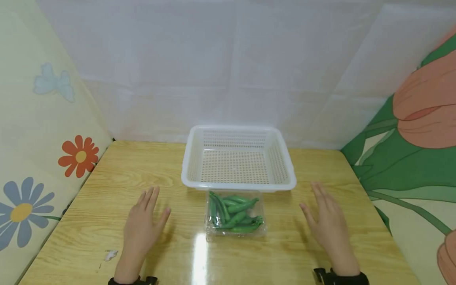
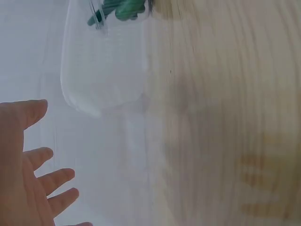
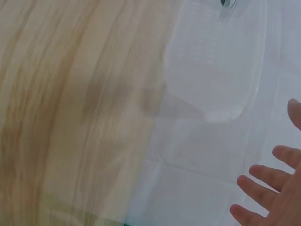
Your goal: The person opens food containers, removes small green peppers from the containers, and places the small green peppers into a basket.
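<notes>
A clear plastic box of green peppers [image 1: 236,213] lies on the table in the middle of the head view. Directly behind it stands a white plastic basket [image 1: 238,186] with perforated walls and nothing inside. To the left of the box my left hand [image 1: 142,221] is held with fingers extended and thumb apart, touching neither thing. On the other side my right hand [image 1: 327,221] is held likewise, holding nothing. Each wrist view shows spread fingers, with the basket [image 2: 103,70] and a little of the green peppers [image 2: 129,8] in the left one.
The wooden table [image 1: 149,166] ends at a white cloth backdrop [image 1: 160,71]. A flower-printed panel [image 1: 28,130] borders the left side, and a tulip-printed one [image 1: 420,166] the right. A small pale worn patch [image 1: 111,255] marks the tabletop near the left forearm.
</notes>
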`<state>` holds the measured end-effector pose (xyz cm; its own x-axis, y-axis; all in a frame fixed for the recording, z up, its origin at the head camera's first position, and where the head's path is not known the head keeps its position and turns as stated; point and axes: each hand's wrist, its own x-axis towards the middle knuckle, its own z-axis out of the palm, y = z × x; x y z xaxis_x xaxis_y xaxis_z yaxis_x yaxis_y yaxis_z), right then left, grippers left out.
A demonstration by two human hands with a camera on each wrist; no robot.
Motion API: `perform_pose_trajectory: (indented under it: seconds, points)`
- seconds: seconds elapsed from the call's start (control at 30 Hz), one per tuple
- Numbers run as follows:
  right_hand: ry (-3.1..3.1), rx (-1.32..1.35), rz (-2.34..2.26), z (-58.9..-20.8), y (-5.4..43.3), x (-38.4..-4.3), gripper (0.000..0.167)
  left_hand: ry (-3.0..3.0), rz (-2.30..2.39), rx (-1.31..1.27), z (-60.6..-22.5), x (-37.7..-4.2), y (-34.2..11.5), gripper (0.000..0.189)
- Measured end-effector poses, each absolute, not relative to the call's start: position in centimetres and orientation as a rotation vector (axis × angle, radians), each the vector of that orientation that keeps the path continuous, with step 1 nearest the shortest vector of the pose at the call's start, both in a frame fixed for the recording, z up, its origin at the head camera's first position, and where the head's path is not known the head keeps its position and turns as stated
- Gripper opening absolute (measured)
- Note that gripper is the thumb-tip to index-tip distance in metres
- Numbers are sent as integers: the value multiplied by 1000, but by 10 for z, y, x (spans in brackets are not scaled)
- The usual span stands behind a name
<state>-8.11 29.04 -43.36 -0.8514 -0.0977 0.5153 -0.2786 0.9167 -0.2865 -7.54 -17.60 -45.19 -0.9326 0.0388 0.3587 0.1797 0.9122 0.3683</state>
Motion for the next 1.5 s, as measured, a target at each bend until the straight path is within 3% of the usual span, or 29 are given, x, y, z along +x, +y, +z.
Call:
perform_pose_trajectory:
  seconds: [0.5,0.8,1.1,1.5]
  points:
    - [-2586,88,859,-445,258,-72,45,-2707,-1380,64,-453,-68,-151,65]
    - [-2463,92,1051,-455,237,-68,37,-2565,-1716,88,-462,-68,-126,42]
    - [-2476,-84,1297,-461,225,-65,35,-2527,-1876,74,-470,-69,-108,36]
    - [-2472,-54,1513,-469,213,-68,35,-2507,-2036,36,-478,-66,-96,41]
